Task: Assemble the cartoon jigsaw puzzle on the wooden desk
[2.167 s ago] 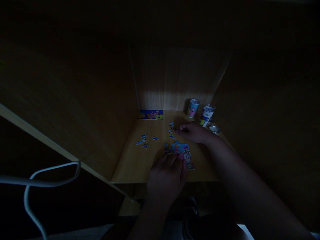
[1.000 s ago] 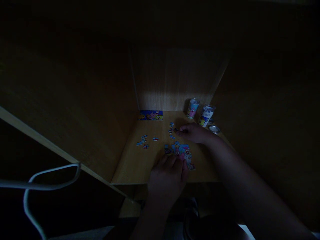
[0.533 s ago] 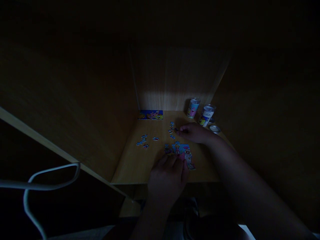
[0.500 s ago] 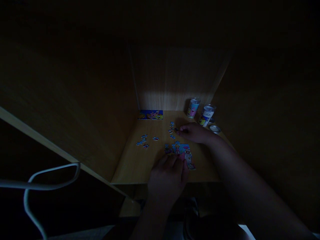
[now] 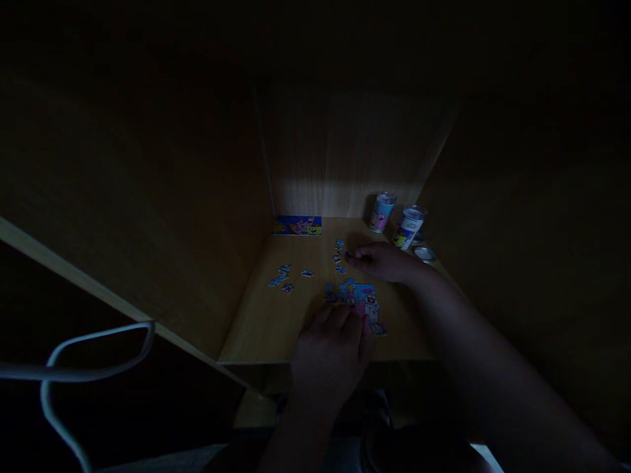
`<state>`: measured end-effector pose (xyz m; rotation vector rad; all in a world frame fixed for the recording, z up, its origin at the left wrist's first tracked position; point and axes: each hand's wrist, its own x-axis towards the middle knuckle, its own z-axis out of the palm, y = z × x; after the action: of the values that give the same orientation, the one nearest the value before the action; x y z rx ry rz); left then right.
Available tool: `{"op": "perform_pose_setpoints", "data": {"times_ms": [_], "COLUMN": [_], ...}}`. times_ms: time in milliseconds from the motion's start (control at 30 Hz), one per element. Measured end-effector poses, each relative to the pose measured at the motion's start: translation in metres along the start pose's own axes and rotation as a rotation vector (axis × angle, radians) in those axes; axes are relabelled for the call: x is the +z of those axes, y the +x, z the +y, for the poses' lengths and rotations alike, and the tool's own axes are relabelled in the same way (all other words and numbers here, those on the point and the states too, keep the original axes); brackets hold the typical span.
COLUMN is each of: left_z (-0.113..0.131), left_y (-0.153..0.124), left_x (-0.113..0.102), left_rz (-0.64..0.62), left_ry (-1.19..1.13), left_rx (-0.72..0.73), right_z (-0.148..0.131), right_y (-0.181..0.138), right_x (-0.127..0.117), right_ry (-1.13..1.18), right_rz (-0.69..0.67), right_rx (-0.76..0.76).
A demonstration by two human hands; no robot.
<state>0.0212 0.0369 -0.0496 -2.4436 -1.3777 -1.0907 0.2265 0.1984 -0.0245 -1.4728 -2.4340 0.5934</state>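
A partly joined jigsaw patch (image 5: 362,299), pink and light blue, lies flat on the wooden desk near its front edge. A short string of loose blue pieces (image 5: 338,256) lies just behind it, with another small scatter (image 5: 283,277) further left.

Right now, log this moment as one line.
left hand on assembled puzzle | right hand at loose pieces | cans behind

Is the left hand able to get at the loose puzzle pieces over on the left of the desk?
Probably yes. The left hand rests at the near edge of the joined puzzle, and only bare desk lies between it and the loose pieces. The right hand is off to the other side.
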Motion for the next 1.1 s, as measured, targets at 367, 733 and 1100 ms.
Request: {"op": "perform_pose_setpoints", "data": {"times_ms": [367,733,1100], "left_z": [-0.0003,0.0008,0.0008], "left_y": [-0.0009,-0.0011,-0.0005], "left_x": [0.0003,-0.0003,-0.0007], "left_rz": [-0.021,-0.022,-0.024], "left_ry": [-0.008,-0.007,-0.009], "left_rx": [-0.014,-0.020,-0.018], "right_z": [-0.0002,-0.0009,0.0028], "right_y": [-0.0006,-0.0016,0.0010], "right_x": [0.0010,0.0001,0.0011], "right_ry": [0.003,-0.005,0.003], "right_rz": [0.007,0.022,0.007], "right_rx": [0.005,0.003,0.002]}}
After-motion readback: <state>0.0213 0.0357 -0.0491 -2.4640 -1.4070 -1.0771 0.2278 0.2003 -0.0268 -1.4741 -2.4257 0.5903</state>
